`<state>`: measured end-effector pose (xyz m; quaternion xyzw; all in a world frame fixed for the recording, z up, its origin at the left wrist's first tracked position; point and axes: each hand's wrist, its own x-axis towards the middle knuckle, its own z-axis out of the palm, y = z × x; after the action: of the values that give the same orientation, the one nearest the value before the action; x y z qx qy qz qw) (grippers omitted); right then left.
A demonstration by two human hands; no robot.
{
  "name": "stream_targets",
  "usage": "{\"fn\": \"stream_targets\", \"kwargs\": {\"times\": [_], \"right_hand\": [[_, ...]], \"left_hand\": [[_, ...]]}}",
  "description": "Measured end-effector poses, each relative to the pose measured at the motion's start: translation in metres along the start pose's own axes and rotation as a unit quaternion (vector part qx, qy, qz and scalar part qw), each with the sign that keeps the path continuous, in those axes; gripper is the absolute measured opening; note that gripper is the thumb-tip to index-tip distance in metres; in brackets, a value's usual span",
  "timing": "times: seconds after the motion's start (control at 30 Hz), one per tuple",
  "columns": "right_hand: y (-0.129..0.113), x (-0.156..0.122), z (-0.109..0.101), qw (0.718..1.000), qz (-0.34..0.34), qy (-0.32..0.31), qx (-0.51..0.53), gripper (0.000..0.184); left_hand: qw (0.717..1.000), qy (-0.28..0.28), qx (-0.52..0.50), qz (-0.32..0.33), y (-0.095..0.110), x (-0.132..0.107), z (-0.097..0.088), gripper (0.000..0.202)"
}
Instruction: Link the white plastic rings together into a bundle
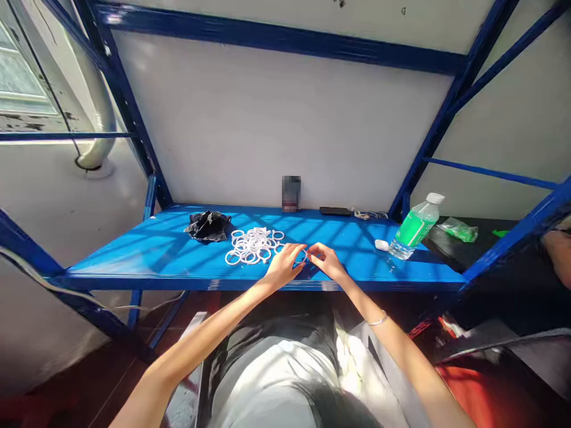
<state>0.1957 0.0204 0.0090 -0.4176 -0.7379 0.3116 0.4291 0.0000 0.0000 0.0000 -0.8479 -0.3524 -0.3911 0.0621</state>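
A pile of white rings (255, 245), looking like plastic curtain rings, lies on the blue tabletop (187, 261) just left of my hands. My left hand (284, 266) is closed in a pinch at the table's front part, beside the pile. Facing it, my right hand (328, 262) is also closed, its thumb and fingertips bent inward. Between the two sets of fingertips shows a single white ring (305, 256), which both hands appear to grip. Fingers cover part of this ring, so its details are hidden.
A crumpled black plastic bag (208, 226) lies left of the pile. At the back stand a blurred dark box (291, 194) and a black phone-like object (335, 211) with a cable (368, 214). Right are a small white case (382, 245) and a tilted bottle (416, 227). Blue posts frame the table.
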Motion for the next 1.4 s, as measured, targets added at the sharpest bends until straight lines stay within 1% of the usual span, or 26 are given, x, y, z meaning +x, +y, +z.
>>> {"fn": "stream_targets", "kwargs": {"times": [0.1, 0.2, 0.3, 0.43, 0.5, 0.57, 0.63, 0.7, 0.77, 0.87, 0.93, 0.97, 1.07, 1.17, 1.23, 1.3, 1.4], "right_hand": [[0.0, 0.0, -0.001, 1.0, 0.016, 0.016, -0.019, 0.022], [0.001, -0.002, -0.001, 0.998, 0.034, 0.023, -0.037, 0.02], [0.002, -0.003, -0.002, 0.998, 0.041, 0.03, -0.048, 0.021], [0.006, 0.0, 0.002, 0.997, 0.012, 0.039, -0.059, 0.021], [0.006, 0.006, 0.009, 0.997, -0.007, 0.034, -0.071, 0.019], [0.003, 0.016, 0.019, 0.995, -0.018, 0.028, -0.099, 0.018], [-0.004, 0.029, 0.032, 0.988, -0.031, 0.024, -0.148, 0.019], [-0.014, 0.043, 0.046, 0.978, -0.052, 0.017, -0.203, 0.025], [-0.026, 0.057, 0.061, 0.967, -0.057, -0.022, -0.247, 0.036], [-0.042, 0.075, 0.085, 0.94, -0.08, -0.098, -0.316, 0.051], [-0.049, 0.086, 0.101, 0.931, -0.096, -0.121, -0.329, 0.057], [-0.051, 0.091, 0.108, 0.932, -0.092, -0.129, -0.327, 0.057], [-0.052, 0.106, 0.123, 0.932, -0.049, -0.17, -0.318, 0.054], [-0.047, 0.114, 0.125, 0.934, -0.019, -0.196, -0.3, 0.052], [-0.042, 0.113, 0.12, 0.939, -0.017, -0.182, -0.292, 0.05], [-0.038, 0.109, 0.11, 0.943, -0.021, -0.159, -0.292, 0.048], [-0.032, 0.096, 0.088, 0.946, -0.024, -0.133, -0.296, 0.046]], "left_hand": [[1.0, -0.01, 0.013, 0.005, -0.002, 0.006, -0.01, 0.045], [0.998, -0.037, 0.036, -0.019, -0.015, 0.002, -0.028, 0.053], [0.993, -0.065, 0.066, -0.074, -0.045, -0.018, -0.055, 0.062], [0.971, -0.087, 0.109, -0.195, -0.091, -0.055, -0.091, 0.076], [0.962, -0.085, 0.112, -0.233, -0.107, -0.068, -0.102, 0.08], [0.96, -0.097, 0.108, -0.239, -0.115, -0.073, -0.106, 0.083], [0.961, -0.111, 0.102, -0.233, -0.116, -0.07, -0.104, 0.084], [0.961, -0.122, 0.099, -0.229, -0.115, -0.064, -0.099, 0.083], [0.958, -0.128, 0.096, -0.239, -0.114, -0.058, -0.094, 0.079], [0.95, -0.135, 0.098, -0.265, -0.116, -0.051, -0.086, 0.073], [0.948, -0.136, 0.1, -0.27, -0.119, -0.048, -0.081, 0.07], [0.948, -0.139, 0.1, -0.269, -0.122, -0.047, -0.079, 0.068], [0.946, -0.162, 0.088, -0.268, -0.129, -0.041, -0.073, 0.065], [0.948, -0.173, 0.07, -0.259, -0.134, -0.034, -0.065, 0.062], [0.953, -0.164, 0.06, -0.248, -0.133, -0.028, -0.059, 0.061], [0.956, -0.158, 0.053, -0.241, -0.128, -0.021, -0.05, 0.06], [0.957, -0.166, 0.047, -0.232, -0.112, -0.009, -0.033, 0.06]]}}
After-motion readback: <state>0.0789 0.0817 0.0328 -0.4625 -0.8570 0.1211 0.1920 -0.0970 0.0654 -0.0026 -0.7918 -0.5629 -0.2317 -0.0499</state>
